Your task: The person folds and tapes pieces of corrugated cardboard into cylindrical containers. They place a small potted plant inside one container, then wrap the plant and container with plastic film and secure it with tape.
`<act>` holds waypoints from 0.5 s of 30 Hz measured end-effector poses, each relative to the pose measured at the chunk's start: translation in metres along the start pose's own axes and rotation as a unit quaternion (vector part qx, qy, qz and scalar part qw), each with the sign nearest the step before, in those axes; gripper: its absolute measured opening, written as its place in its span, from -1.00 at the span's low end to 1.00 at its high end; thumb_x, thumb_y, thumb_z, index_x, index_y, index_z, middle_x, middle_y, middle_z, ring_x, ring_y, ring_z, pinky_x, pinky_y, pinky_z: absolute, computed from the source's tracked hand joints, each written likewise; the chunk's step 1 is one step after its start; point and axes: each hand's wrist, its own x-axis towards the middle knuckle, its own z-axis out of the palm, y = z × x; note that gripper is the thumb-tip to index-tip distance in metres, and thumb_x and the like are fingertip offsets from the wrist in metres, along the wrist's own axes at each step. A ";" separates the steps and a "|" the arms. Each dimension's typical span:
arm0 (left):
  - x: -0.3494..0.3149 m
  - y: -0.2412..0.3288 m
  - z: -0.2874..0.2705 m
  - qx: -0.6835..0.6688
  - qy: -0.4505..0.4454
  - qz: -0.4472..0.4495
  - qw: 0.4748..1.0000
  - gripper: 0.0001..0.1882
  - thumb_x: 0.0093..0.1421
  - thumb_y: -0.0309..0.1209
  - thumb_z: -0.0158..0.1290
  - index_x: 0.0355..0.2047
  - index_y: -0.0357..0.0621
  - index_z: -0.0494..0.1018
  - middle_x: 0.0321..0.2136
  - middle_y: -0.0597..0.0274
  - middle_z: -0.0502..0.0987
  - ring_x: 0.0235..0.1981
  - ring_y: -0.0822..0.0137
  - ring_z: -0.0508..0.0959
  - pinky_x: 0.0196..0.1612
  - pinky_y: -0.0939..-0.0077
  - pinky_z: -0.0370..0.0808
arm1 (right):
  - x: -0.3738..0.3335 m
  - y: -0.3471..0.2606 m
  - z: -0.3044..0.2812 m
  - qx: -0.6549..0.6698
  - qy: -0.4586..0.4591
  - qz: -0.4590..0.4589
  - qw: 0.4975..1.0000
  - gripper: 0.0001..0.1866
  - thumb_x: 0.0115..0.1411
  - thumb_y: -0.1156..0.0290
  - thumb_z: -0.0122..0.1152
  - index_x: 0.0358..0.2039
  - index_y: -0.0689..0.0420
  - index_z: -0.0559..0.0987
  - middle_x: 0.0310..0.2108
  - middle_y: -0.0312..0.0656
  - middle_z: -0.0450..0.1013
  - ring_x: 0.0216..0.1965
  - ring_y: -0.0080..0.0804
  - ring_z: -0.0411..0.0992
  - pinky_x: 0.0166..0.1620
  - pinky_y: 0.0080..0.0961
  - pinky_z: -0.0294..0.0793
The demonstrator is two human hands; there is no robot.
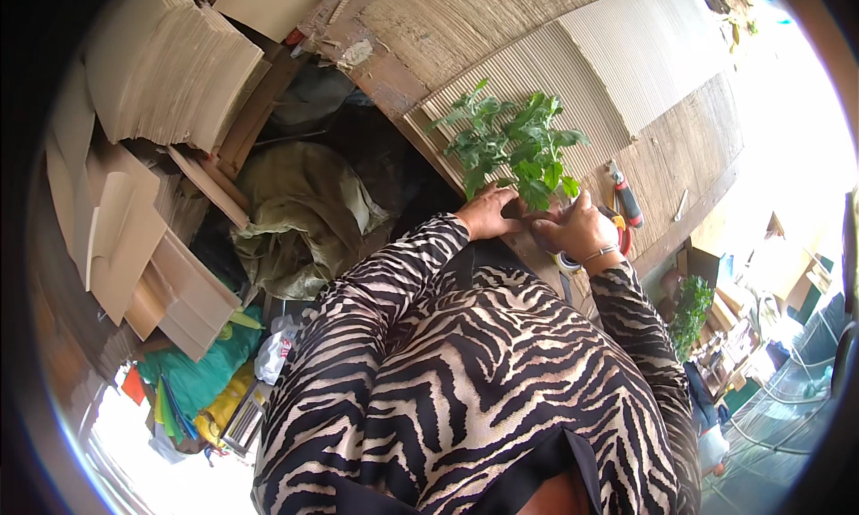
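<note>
A bunch of leafy green stems (519, 144) lies over ribbed cardboard (591, 90) on the wooden table (684, 135), leaves pointing away from me. My left hand (488, 213) is at the bunch's lower left, its fingers bent in against the stems. On the other side, my right hand (582, 231) is closed round the lower stems, thumb uppermost. Between them the stem ends are mostly hidden. Just right of my right hand lies a hand tool with red and black grips (629, 204). An orange-red curved thing (622, 236) shows partly behind that wrist.
Stacked cardboard sheets (165, 63) rise at the far left, with loose pieces below. A crumpled olive sack (304, 211) sits in the dark gap left of the table. More greenery (692, 314) stands at the right, below the table edge, near cluttered boxes.
</note>
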 end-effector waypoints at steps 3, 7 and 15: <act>0.003 0.002 -0.006 -0.025 -0.014 -0.005 1.000 -0.31 0.01 -0.03 0.24 0.11 -0.10 0.41 0.15 -0.01 0.37 0.22 -0.03 0.27 0.29 0.26 0.20 | -0.001 -0.008 -0.014 -0.046 0.003 -0.001 0.999 0.03 -0.24 -0.32 0.38 0.02 0.30 0.37 -0.20 0.13 0.54 -0.06 0.03 0.49 -0.03 -0.18 0.47; 0.008 -0.006 0.007 -0.009 0.038 0.066 0.997 -0.43 0.02 -0.09 0.25 0.04 0.00 0.48 0.08 0.09 0.45 0.16 0.01 0.32 0.25 0.21 0.22 | 0.013 0.015 0.004 0.024 0.081 -0.069 0.994 0.07 -0.24 -0.22 0.44 0.15 0.26 0.32 0.06 0.15 0.37 0.16 0.12 0.29 0.17 -0.12 0.31; 0.009 -0.006 -0.009 -0.090 -0.055 0.039 0.994 -0.48 0.13 -0.27 0.20 0.11 -0.05 0.42 0.09 0.00 0.36 0.14 0.03 0.32 0.21 0.29 0.24 | 0.022 0.026 0.036 0.148 0.158 -0.101 0.971 0.21 -0.32 -0.16 0.52 0.26 0.24 0.19 0.11 0.19 0.31 0.11 0.13 0.33 0.14 -0.16 0.37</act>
